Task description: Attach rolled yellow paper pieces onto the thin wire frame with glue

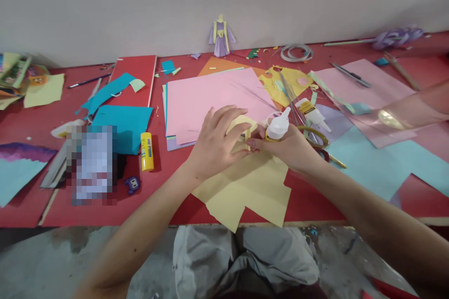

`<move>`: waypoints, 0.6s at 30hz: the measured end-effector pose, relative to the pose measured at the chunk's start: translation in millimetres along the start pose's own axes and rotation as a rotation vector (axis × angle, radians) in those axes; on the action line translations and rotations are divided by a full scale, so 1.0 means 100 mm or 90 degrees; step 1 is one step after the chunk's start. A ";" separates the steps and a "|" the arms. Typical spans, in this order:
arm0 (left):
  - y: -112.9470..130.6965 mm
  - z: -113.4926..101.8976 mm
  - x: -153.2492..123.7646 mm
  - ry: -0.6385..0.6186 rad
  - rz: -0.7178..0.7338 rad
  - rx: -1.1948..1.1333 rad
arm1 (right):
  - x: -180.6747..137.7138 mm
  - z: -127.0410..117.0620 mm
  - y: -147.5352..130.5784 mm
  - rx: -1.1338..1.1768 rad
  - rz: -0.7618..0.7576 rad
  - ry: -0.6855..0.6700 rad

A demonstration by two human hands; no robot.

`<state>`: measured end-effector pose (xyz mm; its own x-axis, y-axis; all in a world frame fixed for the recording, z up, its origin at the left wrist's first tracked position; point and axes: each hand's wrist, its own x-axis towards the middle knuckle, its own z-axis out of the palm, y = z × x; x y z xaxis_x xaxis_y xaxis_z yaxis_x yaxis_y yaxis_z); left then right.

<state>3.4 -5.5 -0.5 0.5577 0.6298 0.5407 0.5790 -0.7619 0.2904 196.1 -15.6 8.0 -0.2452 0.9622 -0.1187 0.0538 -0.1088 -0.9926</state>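
Observation:
My left hand curls its fingers around a small folded strip of pale yellow paper. My right hand grips a white-capped glue bottle, its nozzle pointing up and to the right. The thumb and a fingertip of that hand also touch the paper strip. Beneath both hands lies a cut pale yellow paper sheet, overhanging the table's front edge. A stack topped by pink paper is just behind the hands. Part of the strip is hidden by my fingers.
A yellow glue stick stands left of my hands. To the right are scissors, a second glue bottle and blue paper. A paper doll leans against the wall. Another person's forearm reaches in from the right.

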 end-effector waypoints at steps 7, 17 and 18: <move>-0.01 0.03 0.01 0.010 -0.017 -0.073 | 0.01 -0.04 0.00 0.038 0.002 -0.047; 0.00 0.04 -0.01 0.015 -0.050 -0.201 | 0.01 -0.06 0.02 0.131 0.034 -0.085; 0.00 0.05 -0.01 0.018 -0.058 -0.223 | 0.01 -0.05 0.00 0.144 0.040 -0.091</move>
<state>6.2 -5.3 -4.8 0.4932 0.6974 0.5201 0.3841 -0.7109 0.5891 200.9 -13.3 7.7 -0.3829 0.9087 -0.1664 -0.1404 -0.2353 -0.9617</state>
